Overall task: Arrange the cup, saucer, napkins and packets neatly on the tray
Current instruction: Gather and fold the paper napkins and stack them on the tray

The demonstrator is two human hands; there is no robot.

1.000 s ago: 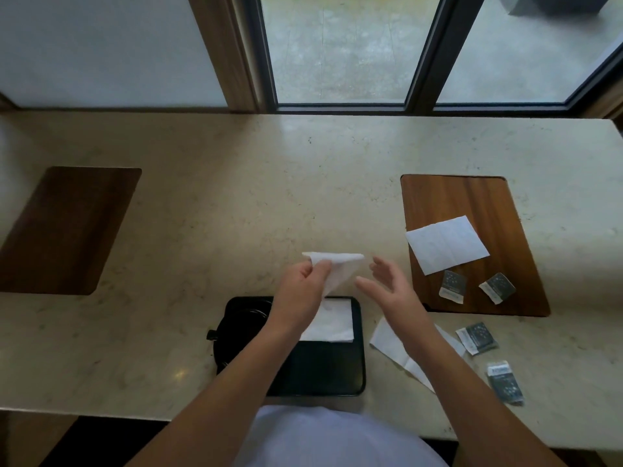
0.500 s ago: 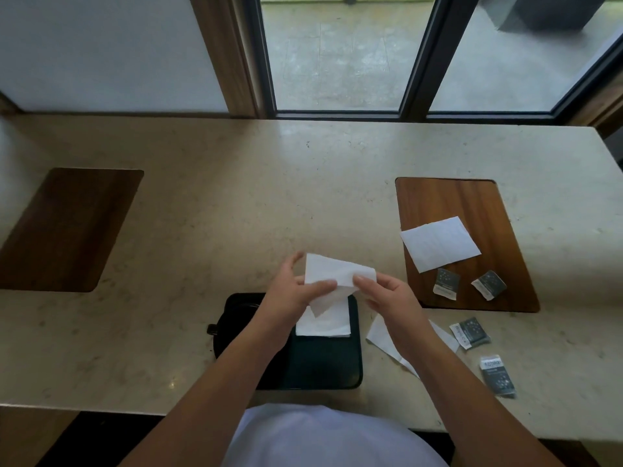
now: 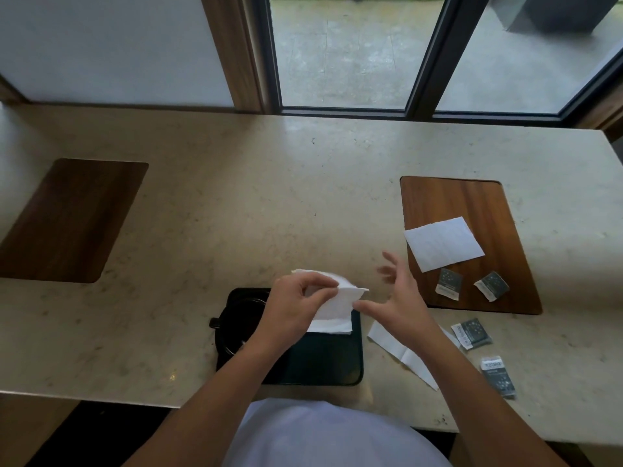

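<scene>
The left hand [image 3: 296, 303] pinches a white napkin [image 3: 337, 298] between thumb and fingers, holding it just above the far edge of the black tray [image 3: 323, 365]. The napkin's free end points right, toward the right hand [image 3: 399, 299], whose fingers are spread and whose thumb tip is at the napkin's edge; whether it touches I cannot tell. Another napkin [image 3: 332, 323] lies flat on the tray's far right corner. A dark cup [image 3: 236, 326] sits on the tray's left side, handle pointing left. On the worktop [image 3: 269, 203] right of the tray lies a long napkin [image 3: 404, 357], angled near-right, with two packets [image 3: 472, 333] beside it. The wooden board [image 3: 472, 210] carries a square napkin [image 3: 443, 244] and two more packets [image 3: 448, 284].
</scene>
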